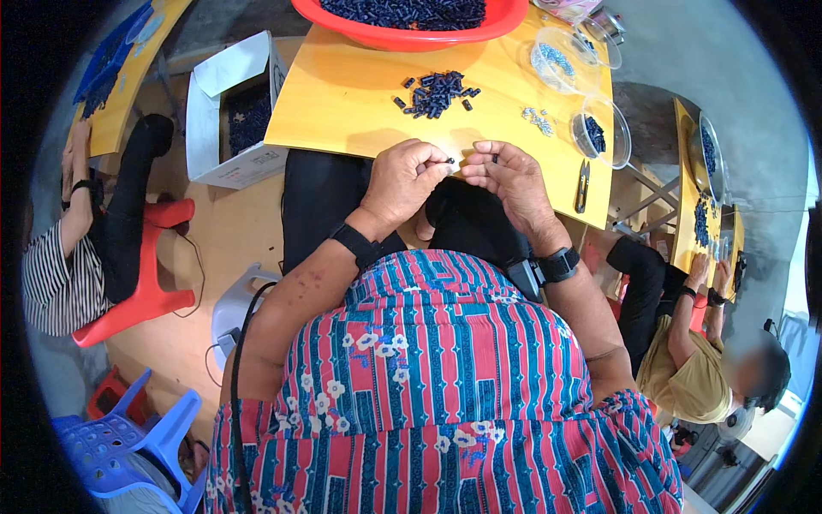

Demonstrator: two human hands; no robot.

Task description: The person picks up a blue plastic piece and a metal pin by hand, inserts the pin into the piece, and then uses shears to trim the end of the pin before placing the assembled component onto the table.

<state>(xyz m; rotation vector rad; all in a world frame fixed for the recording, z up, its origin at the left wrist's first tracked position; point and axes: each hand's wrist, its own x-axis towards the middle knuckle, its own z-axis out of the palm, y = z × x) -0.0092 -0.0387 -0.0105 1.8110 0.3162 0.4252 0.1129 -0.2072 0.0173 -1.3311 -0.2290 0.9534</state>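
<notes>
Just past the table's near edge, my left hand [404, 177] pinches a small black piece [450, 160] between thumb and forefinger. My right hand [511, 182] faces it a short gap away, fingers closed. A small dark piece [494, 158] shows between those fingers, partly hidden. Beyond both hands lies a loose heap of short dark blue-black plastic pieces [437, 94], a few scattered around it. Several small silvery parts [538, 120] lie to the right of the heap. Thread snips [583, 186] with dark handles rest near the right edge.
A red basin [411, 38] full of dark pieces stands at the far edge of the yellow table [334, 103]. Clear tubs [622, 133] [548, 81] sit on the right. An open white carton [201, 128] stands left. Co-workers sit on both sides; a blue chair [128, 437] is behind left.
</notes>
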